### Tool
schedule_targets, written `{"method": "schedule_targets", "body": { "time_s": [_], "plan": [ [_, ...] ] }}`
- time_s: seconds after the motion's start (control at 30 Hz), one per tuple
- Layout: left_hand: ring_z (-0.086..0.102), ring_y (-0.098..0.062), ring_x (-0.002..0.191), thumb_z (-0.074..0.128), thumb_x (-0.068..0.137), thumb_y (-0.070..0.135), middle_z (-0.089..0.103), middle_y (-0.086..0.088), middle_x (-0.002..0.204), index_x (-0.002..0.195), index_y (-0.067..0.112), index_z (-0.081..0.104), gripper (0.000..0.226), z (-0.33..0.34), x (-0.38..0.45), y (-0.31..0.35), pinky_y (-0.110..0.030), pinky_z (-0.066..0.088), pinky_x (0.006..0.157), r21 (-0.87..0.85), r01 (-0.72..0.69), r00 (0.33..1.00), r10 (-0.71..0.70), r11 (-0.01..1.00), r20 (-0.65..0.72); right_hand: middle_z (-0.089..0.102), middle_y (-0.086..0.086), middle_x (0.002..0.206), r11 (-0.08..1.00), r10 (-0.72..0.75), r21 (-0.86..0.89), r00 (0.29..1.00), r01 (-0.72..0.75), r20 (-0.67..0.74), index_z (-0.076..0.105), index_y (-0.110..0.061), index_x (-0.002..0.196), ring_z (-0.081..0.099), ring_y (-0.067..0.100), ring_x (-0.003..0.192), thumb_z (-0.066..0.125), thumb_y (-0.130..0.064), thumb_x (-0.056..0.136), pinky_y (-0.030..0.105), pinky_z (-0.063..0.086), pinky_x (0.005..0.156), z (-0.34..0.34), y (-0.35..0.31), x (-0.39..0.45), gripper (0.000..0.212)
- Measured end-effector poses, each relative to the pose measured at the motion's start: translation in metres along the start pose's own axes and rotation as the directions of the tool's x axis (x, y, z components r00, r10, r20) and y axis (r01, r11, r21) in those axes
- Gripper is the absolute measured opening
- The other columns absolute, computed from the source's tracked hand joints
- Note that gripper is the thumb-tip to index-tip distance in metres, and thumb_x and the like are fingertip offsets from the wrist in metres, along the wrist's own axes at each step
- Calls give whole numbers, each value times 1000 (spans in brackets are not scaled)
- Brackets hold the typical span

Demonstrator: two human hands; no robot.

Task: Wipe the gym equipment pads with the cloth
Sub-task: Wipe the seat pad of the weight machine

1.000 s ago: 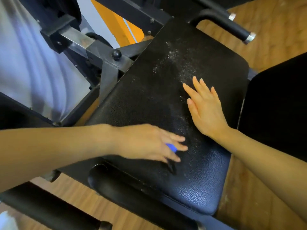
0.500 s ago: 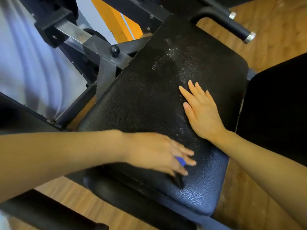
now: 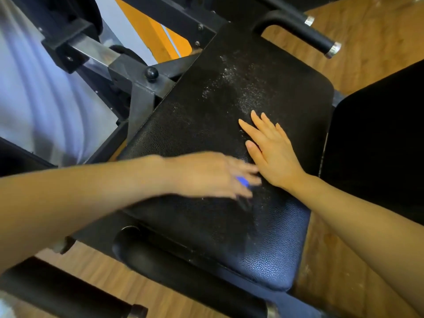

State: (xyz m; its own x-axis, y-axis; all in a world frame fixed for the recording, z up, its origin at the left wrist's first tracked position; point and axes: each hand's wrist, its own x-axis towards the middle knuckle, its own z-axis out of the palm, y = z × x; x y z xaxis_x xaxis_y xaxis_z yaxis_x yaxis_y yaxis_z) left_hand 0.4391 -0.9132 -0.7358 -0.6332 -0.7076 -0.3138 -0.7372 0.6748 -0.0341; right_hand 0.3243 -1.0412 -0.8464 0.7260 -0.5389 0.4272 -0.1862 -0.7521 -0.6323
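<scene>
A black leather seat pad (image 3: 206, 125) fills the middle of the view, with white specks scattered over its far half. My left hand (image 3: 211, 175) presses down on the pad's near part and is blurred by motion. A small piece of blue cloth (image 3: 243, 182) shows between its fingers; most of the cloth is hidden under the palm. My right hand (image 3: 273, 152) lies flat on the pad just right of the left hand, fingers spread and pointing away, with nothing in it.
A black roller pad (image 3: 174, 262) runs below the seat's near edge. A handle with a chrome cap (image 3: 321, 40) sticks out at the top right. Steel frame with a knob (image 3: 151, 73) stands left. Another black pad (image 3: 378, 138) sits at the right. Wooden floor lies around.
My left hand has swept with the cloth from the pad's near edge up and right, close to my right hand. The right hand has stayed flat on the pad.
</scene>
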Motion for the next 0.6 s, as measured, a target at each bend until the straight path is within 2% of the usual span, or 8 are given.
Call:
{"method": "schedule_targets", "body": {
  "time_s": [0.07,0.13,0.2,0.3,0.37,0.47,0.53,0.6],
  "plan": [
    [54,-32,125,45,93,31,62,-9,130,113,12,72,38,-23,-6,-32,-44,46,100,158,175,981,-159,972,-109,14,1,160,999,-7,36,1000,7,13,27,-30,150,5,22,148,24,-37,99,42,4,117,-1,-1,1,51],
    [52,-29,127,44,93,34,61,-8,132,116,14,71,40,-14,-9,-28,-43,47,101,142,259,962,-242,955,-129,15,1,160,998,-4,63,1000,3,19,29,-29,149,5,23,148,23,-35,99,42,4,117,-2,0,1,51],
    [52,-28,128,46,93,34,62,-7,131,115,14,71,38,7,-5,12,-40,46,104,-31,183,982,-184,983,-46,15,2,160,998,-4,65,1000,3,20,30,-29,149,6,24,148,24,-32,100,43,5,117,-3,1,1,49],
    [50,-29,129,52,93,26,61,-9,132,115,10,71,33,25,-2,47,-30,30,114,-245,-17,997,34,969,69,16,2,160,1000,-4,30,1000,3,27,29,-30,149,7,24,148,27,-27,104,44,6,118,-1,2,1,46],
    [51,-32,127,50,93,25,61,-10,131,115,9,71,34,11,-7,22,-34,30,113,-149,-18,999,24,989,45,17,2,160,1000,-8,23,1000,8,8,30,-30,149,8,24,148,26,-30,102,44,8,118,-1,3,0,47],
    [52,-29,128,44,93,33,61,-6,132,116,16,71,39,-6,-18,-9,-38,39,107,105,153,984,-141,983,-112,17,2,160,1000,-6,24,1000,6,-3,30,-29,149,8,24,148,28,-30,103,44,7,118,-2,3,-1,46],
    [50,-19,130,47,91,38,62,3,131,114,25,72,36,7,-22,6,-37,36,110,30,242,966,-238,970,-103,16,2,160,1000,-3,28,1000,3,7,29,-29,149,6,23,148,31,-27,104,44,6,118,-2,1,-2,45],
    [43,-2,132,55,90,42,62,12,129,113,33,72,30,23,-23,33,-33,33,114,-72,115,993,-116,991,-16,15,2,160,1000,-6,27,1000,6,7,29,-30,149,6,24,148,32,-27,104,45,6,118,-3,1,-3,45]
  ]
}}
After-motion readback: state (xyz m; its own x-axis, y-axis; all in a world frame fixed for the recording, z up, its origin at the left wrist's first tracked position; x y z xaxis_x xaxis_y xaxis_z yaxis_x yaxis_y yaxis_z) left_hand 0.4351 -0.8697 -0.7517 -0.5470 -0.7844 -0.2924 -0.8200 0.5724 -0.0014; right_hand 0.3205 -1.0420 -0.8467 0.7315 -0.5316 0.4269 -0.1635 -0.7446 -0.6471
